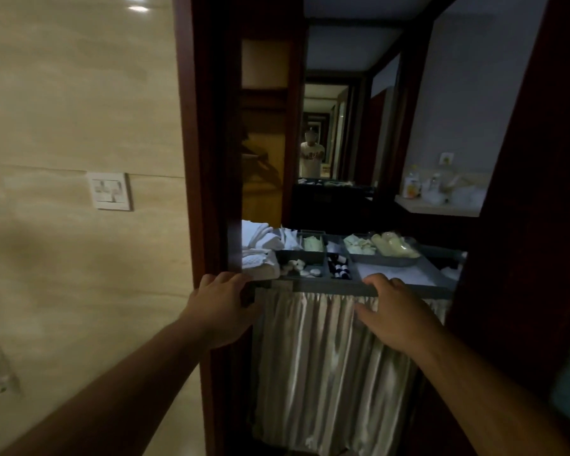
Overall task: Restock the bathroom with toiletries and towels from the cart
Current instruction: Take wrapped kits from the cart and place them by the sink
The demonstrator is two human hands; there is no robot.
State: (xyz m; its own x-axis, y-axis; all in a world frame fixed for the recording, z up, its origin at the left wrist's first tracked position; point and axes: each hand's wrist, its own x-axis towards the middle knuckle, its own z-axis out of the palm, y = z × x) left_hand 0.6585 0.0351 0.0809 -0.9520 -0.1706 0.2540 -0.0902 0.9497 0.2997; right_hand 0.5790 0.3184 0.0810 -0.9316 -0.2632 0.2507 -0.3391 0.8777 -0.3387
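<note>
The left hand [221, 307] grips the near left corner of the cart [310, 287], fingers curled over its rail, hard against the dark door frame [198, 159]. Folded white towels [260, 248] lie on the cart's left end, just beyond that hand and nearer to it than to the other. Small toiletries [305, 269] fill the cart's middle compartments, with pale bottles [394, 246] in a tray at the right rear. The right hand [395, 311] holds the cart's front rail, fingers hooked over, thumb spread below.
</note>
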